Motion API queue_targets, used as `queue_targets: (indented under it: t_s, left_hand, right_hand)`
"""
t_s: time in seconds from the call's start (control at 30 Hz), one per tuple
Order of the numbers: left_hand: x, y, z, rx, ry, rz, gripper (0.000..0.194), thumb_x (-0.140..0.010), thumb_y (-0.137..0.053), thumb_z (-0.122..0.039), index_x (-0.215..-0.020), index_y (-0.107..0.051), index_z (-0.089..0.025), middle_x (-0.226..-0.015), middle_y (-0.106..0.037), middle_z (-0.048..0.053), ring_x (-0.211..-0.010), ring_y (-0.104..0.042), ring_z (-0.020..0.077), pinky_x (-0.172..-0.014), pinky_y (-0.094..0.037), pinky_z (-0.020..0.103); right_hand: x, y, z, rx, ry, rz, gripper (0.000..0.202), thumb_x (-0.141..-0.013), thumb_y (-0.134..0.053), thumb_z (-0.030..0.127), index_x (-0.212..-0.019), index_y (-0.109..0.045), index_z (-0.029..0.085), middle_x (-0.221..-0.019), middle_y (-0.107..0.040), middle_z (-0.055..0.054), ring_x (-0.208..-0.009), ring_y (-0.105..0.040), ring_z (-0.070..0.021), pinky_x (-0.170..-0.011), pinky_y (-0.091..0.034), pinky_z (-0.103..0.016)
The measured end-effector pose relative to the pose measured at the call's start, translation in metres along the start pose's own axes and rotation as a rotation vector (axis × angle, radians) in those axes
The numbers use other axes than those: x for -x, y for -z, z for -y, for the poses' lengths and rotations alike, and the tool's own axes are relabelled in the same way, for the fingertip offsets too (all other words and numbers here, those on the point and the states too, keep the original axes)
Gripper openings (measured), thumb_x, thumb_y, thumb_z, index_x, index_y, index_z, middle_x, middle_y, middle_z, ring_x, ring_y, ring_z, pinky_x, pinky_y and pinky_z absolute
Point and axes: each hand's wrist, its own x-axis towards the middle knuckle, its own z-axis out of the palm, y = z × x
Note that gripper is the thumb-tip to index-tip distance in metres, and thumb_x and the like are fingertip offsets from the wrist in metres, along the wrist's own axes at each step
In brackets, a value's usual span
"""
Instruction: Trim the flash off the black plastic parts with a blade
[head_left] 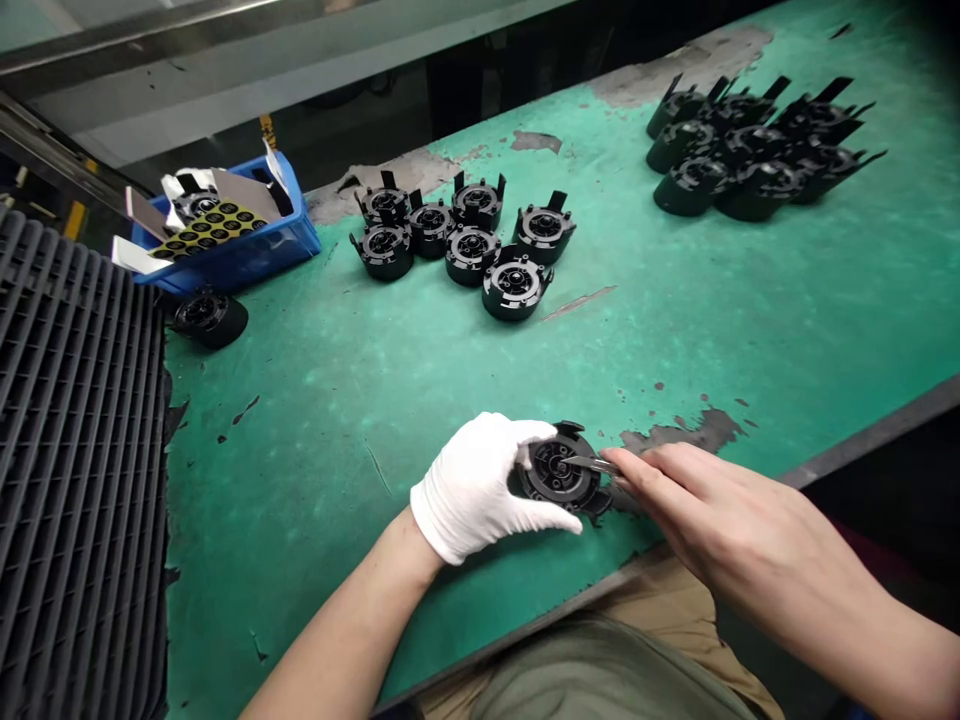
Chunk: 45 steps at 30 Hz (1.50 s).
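My left hand, in a white glove, grips a round black plastic housing near the front edge of the green table. Thumb and forefinger wrap its left side, and its ringed inner face is turned up toward me. Bare and ungloved, my right hand pinches a slim metal blade-like tool, perhaps tweezers, from the right. The tool's pointed tip reaches the middle of the housing; whether it touches the surface I cannot tell.
Several similar black housings stand in the middle back, with another cluster at the far right. A blue bin holds cardboard and a yellow sticker strip. Beside it lies one housing. Black ribbed matting covers the left.
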Motion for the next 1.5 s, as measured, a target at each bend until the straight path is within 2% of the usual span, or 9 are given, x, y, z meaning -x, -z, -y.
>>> queue_targets:
  t_s: [0.33, 0.8, 0.97, 1.07, 1.23, 1.3, 1.37, 1.43, 1.5]
  left_hand:
    - [0.000, -0.003, 0.001, 0.028, 0.008, -0.008, 0.107, -0.084, -0.118, -0.084, -0.165, -0.081, -0.024, -0.129, -0.093, 0.011, -0.102, -0.087, 0.0295, -0.105, -0.078, 0.049]
    - [-0.001, -0.002, -0.001, 0.023, -0.004, -0.009, 0.103, -0.084, -0.120, -0.079, -0.163, -0.082, -0.024, -0.128, -0.093, 0.010, -0.098, -0.088, 0.0281, -0.103, -0.080, 0.048]
    - [0.000, -0.007, -0.003, -0.045, -0.082, -0.198, 0.091, -0.089, -0.117, -0.080, -0.152, -0.087, -0.023, -0.114, -0.094, 0.007, -0.087, -0.089, 0.0248, -0.099, -0.083, 0.044]
    - [0.007, -0.013, -0.008, -0.045, -0.072, -0.302, 0.082, -0.092, -0.117, -0.076, -0.146, -0.089, -0.022, -0.107, -0.095, 0.005, -0.075, -0.087, 0.0188, -0.086, -0.083, 0.035]
    - [0.016, -0.013, -0.014, 0.209, -0.187, -0.316, 0.091, -0.082, -0.126, -0.068, -0.150, -0.085, -0.023, -0.088, -0.089, -0.005, -0.051, -0.070, 0.0081, -0.056, -0.067, 0.021]
    - [0.012, -0.009, -0.011, 0.150, -0.248, -0.377, 0.102, -0.078, -0.126, -0.072, -0.157, -0.082, -0.024, -0.102, -0.094, 0.001, -0.071, -0.087, 0.0173, -0.076, -0.079, 0.029]
    - [0.005, -0.007, -0.005, 0.006, -0.277, -0.385, 0.125, -0.075, -0.123, -0.084, -0.171, -0.075, -0.020, -0.133, -0.098, 0.017, -0.113, -0.100, 0.0363, -0.108, -0.085, 0.050]
    - [-0.002, -0.007, 0.001, -0.095, -0.259, -0.295, 0.139, -0.075, -0.119, -0.091, -0.180, -0.068, -0.016, -0.159, -0.091, 0.029, -0.146, -0.093, 0.0503, -0.130, -0.078, 0.066]
    - [-0.008, -0.008, 0.004, -0.115, -0.176, -0.171, 0.136, -0.078, -0.120, -0.087, -0.181, -0.068, -0.017, -0.165, -0.089, 0.028, -0.154, -0.090, 0.0522, -0.137, -0.075, 0.068]
  right_hand:
    - [0.004, 0.006, 0.007, 0.009, -0.016, 0.064, 0.043, -0.126, -0.036, 0.006, -0.154, -0.067, 0.013, -0.101, -0.074, -0.003, -0.072, -0.072, -0.0187, -0.059, -0.056, -0.030]
    - [0.008, 0.009, 0.006, -0.027, 0.015, 0.096, 0.042, -0.122, -0.040, 0.003, -0.150, -0.070, 0.013, -0.096, -0.071, -0.002, -0.070, -0.072, -0.0193, -0.059, -0.057, -0.033]
    - [0.022, 0.004, 0.005, -0.246, -0.144, -0.007, 0.041, -0.125, -0.059, 0.017, -0.162, -0.074, 0.027, -0.112, -0.086, -0.005, -0.084, -0.085, -0.0220, -0.070, -0.066, -0.034]
    - [0.029, -0.001, 0.013, -0.366, -0.281, -0.078, 0.048, -0.124, -0.066, 0.018, -0.169, -0.074, 0.032, -0.127, -0.092, -0.006, -0.098, -0.092, -0.0261, -0.089, -0.074, -0.037]
    - [0.022, -0.020, 0.009, -0.367, -0.194, -0.054, 0.038, -0.131, -0.062, 0.022, -0.167, -0.075, 0.026, -0.116, -0.088, -0.007, -0.091, -0.086, -0.0214, -0.077, -0.065, -0.032]
    - [0.018, -0.026, -0.002, -0.294, -0.159, -0.036, 0.035, -0.133, -0.060, 0.026, -0.164, -0.076, 0.026, -0.113, -0.085, -0.006, -0.087, -0.083, -0.0206, -0.075, -0.062, -0.032]
    - [0.017, -0.027, -0.013, -0.225, -0.134, -0.004, 0.033, -0.133, -0.061, 0.030, -0.162, -0.078, 0.025, -0.112, -0.085, -0.006, -0.085, -0.080, -0.0207, -0.073, -0.059, -0.033]
    - [0.018, -0.024, -0.019, -0.172, -0.121, 0.034, 0.035, -0.131, -0.063, 0.030, -0.163, -0.078, 0.026, -0.113, -0.085, -0.006, -0.084, -0.078, -0.0213, -0.073, -0.057, -0.034]
    - [0.019, -0.019, -0.021, -0.136, -0.107, 0.065, 0.038, -0.130, -0.062, 0.027, -0.165, -0.078, 0.025, -0.113, -0.085, -0.006, -0.083, -0.077, -0.0218, -0.072, -0.057, -0.035]
